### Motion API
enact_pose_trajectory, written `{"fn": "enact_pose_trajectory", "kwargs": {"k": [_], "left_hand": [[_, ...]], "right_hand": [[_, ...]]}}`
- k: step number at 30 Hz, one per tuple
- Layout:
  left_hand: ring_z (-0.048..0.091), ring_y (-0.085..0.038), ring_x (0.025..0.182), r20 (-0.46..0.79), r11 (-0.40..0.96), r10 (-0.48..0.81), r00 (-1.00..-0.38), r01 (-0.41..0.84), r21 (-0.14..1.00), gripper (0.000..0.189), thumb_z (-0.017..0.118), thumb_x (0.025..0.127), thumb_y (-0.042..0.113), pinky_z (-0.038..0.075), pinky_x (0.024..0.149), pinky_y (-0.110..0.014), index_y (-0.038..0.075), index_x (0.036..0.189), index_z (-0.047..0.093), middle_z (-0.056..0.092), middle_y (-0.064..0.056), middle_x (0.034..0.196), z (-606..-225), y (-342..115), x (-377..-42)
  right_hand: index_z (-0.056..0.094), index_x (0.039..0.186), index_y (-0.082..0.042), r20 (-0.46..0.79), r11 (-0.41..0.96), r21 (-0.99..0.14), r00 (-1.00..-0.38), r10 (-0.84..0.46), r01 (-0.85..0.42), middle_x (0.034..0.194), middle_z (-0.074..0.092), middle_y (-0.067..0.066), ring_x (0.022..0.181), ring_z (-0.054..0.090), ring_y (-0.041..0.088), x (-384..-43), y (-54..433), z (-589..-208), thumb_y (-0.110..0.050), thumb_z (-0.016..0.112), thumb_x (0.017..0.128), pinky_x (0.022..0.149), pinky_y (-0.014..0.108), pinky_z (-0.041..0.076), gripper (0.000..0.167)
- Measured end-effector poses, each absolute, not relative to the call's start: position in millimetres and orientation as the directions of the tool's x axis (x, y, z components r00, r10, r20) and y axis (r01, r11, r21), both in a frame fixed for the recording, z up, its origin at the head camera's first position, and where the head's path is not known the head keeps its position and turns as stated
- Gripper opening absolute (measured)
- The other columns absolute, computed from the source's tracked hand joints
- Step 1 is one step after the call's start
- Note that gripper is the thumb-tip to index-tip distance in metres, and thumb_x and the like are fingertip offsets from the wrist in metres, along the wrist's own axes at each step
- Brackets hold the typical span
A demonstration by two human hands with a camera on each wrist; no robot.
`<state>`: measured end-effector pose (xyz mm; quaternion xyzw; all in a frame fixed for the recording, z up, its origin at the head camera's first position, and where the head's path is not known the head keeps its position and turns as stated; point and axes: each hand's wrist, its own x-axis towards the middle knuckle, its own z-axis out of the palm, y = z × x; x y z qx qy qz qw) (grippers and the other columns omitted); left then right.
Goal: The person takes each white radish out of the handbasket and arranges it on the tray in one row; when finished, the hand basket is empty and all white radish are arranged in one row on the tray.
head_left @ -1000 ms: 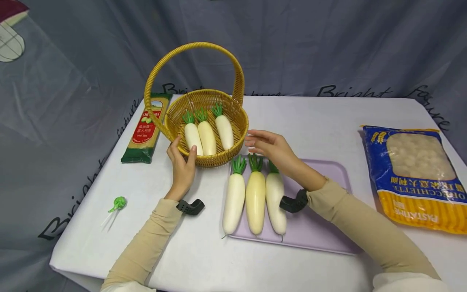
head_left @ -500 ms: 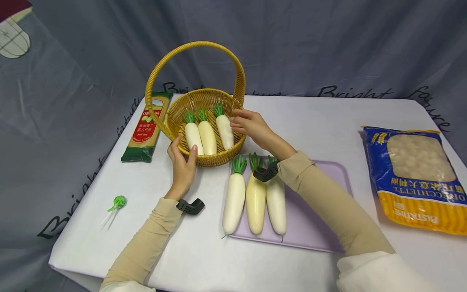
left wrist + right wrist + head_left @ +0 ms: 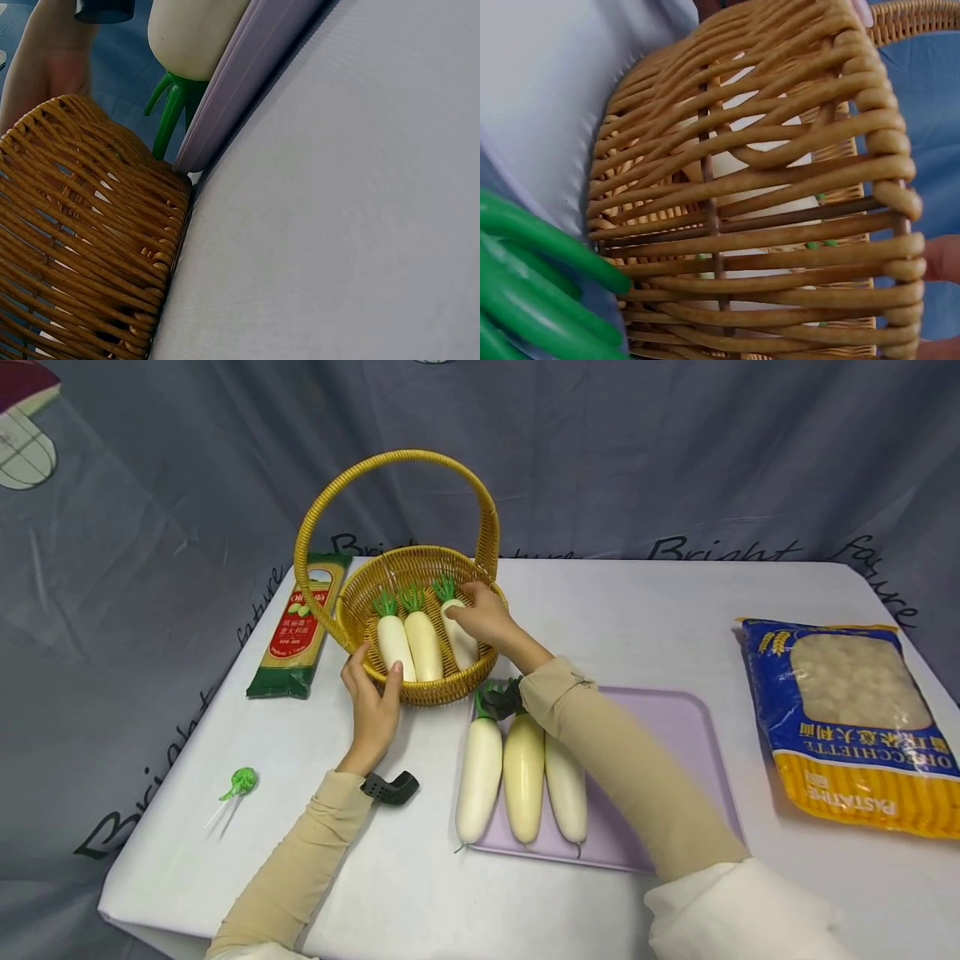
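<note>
The right hand (image 3: 487, 617) is inside the yellow wicker basket (image 3: 431, 695), at the upper end of the right white radish (image 3: 461, 647). Its thumb lies over this radish close to the green leaves; the other fingers are on the right side and partly hidden, so I cannot tell if the hand grips it firmly. The left hand (image 3: 373, 714) is not closed: its thumb and fingers are spread and rest against the basket's outer wall, at the near left side.

In the basket two more radishes lie side by side, a white one (image 3: 395, 646) and a yellowish one (image 3: 425, 647), with leaves pointing away from the person. The handle (image 3: 397, 458) stands upright. Each wrist wears a black device, and the sleeves (image 3: 300, 852) are beige.

Just nearer to the person is a lilac tray (image 3: 667, 735). On its left part are three larger radishes (image 3: 480, 785) in a row; the right arm covers some of their upper ends.

Farther out, a red and green pasta packet (image 3: 294, 631) lies left of the basket, partly behind the handle. A small green piece on a thin stick (image 3: 240, 782) is near the left edge of the white table (image 3: 390, 877). At the far right lies a big blue and yellow pasta bag (image 3: 855, 718). Grey cloth (image 3: 600, 460) hangs behind.
</note>
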<state>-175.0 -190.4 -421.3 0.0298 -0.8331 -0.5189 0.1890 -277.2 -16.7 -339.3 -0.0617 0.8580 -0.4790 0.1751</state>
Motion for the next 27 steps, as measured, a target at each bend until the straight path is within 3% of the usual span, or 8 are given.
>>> {"fn": "enact_pose_trajectory", "kwargs": {"k": [5, 11, 21, 23, 27], "left_hand": [[0.017, -0.026, 0.135, 0.284, 0.459, -0.243, -0.927, 0.148, 0.876, 0.058, 0.043, 0.093, 0.037, 0.015, 0.11, -0.046, 0.012, 0.139, 0.018, 0.013, -0.014, 0.139, -422.7, -191.0, -174.9], [0.016, -0.025, 0.135, 0.282, 0.457, -0.241, -0.929, 0.147, 0.877, 0.058, 0.044, 0.093, 0.038, 0.015, 0.11, -0.046, 0.014, 0.139, 0.018, 0.012, -0.013, 0.14, -421.8, -191.1, -175.7], [0.017, -0.026, 0.135, 0.288, 0.457, -0.24, -0.927, 0.153, 0.876, 0.057, 0.043, 0.093, 0.036, 0.016, 0.11, -0.046, 0.013, 0.139, 0.019, 0.013, -0.014, 0.14, -421.9, -191.3, -176.8], [0.017, -0.026, 0.135, 0.291, 0.46, -0.238, -0.927, 0.156, 0.874, 0.057, 0.043, 0.093, 0.036, 0.016, 0.11, -0.046, 0.012, 0.139, 0.019, 0.013, -0.014, 0.14, -421.8, -191.8, -176.2], [0.016, -0.027, 0.135, 0.286, 0.46, -0.232, -0.93, 0.154, 0.874, 0.057, 0.043, 0.093, 0.036, 0.015, 0.11, -0.046, 0.013, 0.139, 0.019, 0.013, -0.014, 0.14, -422.8, -192.4, -175.9]], "right_hand": [[0.007, 0.146, -0.011, -0.308, 0.618, -0.78, -0.921, -0.236, 0.103, 0.149, 0.019, 0.018, 0.137, 0.021, 0.031, -282.0, -22.1, -339.9, -0.038, 0.055, 0.087, 0.106, 0.046, 0.03, 0.08], [-0.011, 0.144, -0.007, -0.415, 0.693, -0.704, -0.882, -0.224, 0.155, 0.152, 0.003, 0.018, 0.14, 0.005, 0.03, -285.9, -26.2, -335.0, -0.037, 0.059, 0.085, 0.11, 0.046, 0.022, 0.096], [-0.016, 0.143, -0.01, -0.511, 0.714, -0.666, -0.83, -0.225, 0.216, 0.15, 0.018, 0.013, 0.135, 0.026, 0.027, -291.2, -28.5, -331.7, -0.029, 0.06, 0.086, 0.105, 0.04, 0.032, 0.097], [-0.018, 0.143, -0.011, -0.519, 0.713, -0.667, -0.821, -0.237, 0.216, 0.146, 0.027, 0.017, 0.127, 0.04, 0.03, -292.4, -28.8, -333.2, -0.026, 0.059, 0.087, 0.098, 0.041, 0.04, 0.096], [-0.018, 0.143, -0.012, -0.515, 0.699, -0.683, -0.817, -0.258, 0.21, 0.132, 0.04, 0.026, 0.095, 0.061, 0.034, -294.4, -29.6, -336.8, -0.016, 0.058, 0.087, 0.075, 0.039, 0.053, 0.094]]}}
